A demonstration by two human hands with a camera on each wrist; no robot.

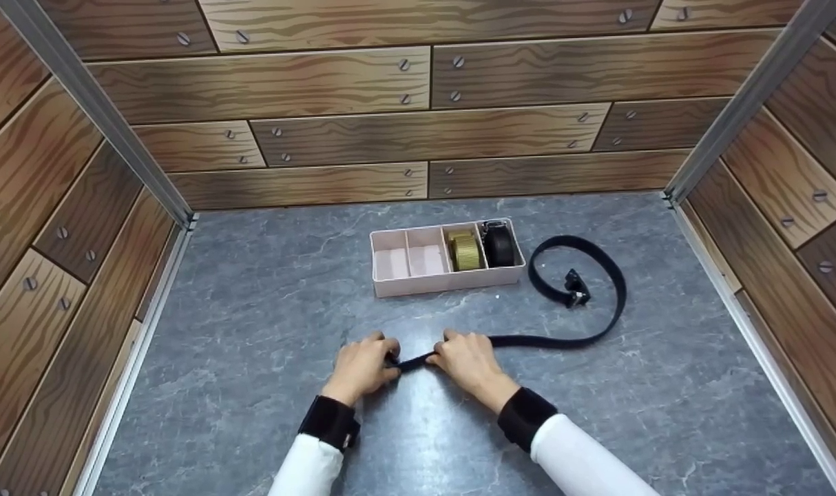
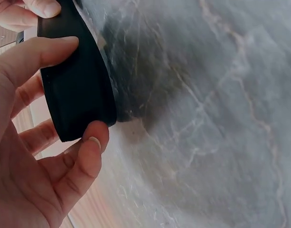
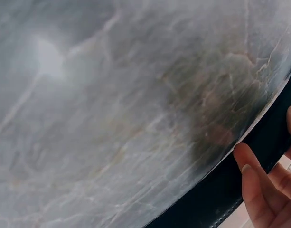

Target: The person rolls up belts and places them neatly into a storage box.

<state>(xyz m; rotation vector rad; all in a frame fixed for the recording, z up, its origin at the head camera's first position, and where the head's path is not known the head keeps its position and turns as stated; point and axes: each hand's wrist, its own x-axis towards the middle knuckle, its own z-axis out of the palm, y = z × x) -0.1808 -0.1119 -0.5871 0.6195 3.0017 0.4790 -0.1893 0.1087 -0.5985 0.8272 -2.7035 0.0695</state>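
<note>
A long black belt [image 1: 549,342] lies across the grey surface in the head view, its far part looping round to a buckle [image 1: 578,295] at the right. My left hand [image 1: 363,366] grips the belt's other end, thumb on its face and fingers bent round behind. In the left wrist view that end of the strap [image 2: 76,95] curves over between thumb and fingers. A short way along, my right hand [image 1: 469,358] pinches the strap. The right wrist view shows its fingers [image 3: 249,161] at the edge of the strap [image 3: 192,202].
Beyond the hands stands a pale pink divided box [image 1: 452,281]. A rolled gold strap [image 1: 465,251] and a rolled black belt [image 1: 500,246] occupy its two right compartments; the two left ones hold nothing. Wood-patterned walls [image 1: 418,131] enclose the surface at the back and sides.
</note>
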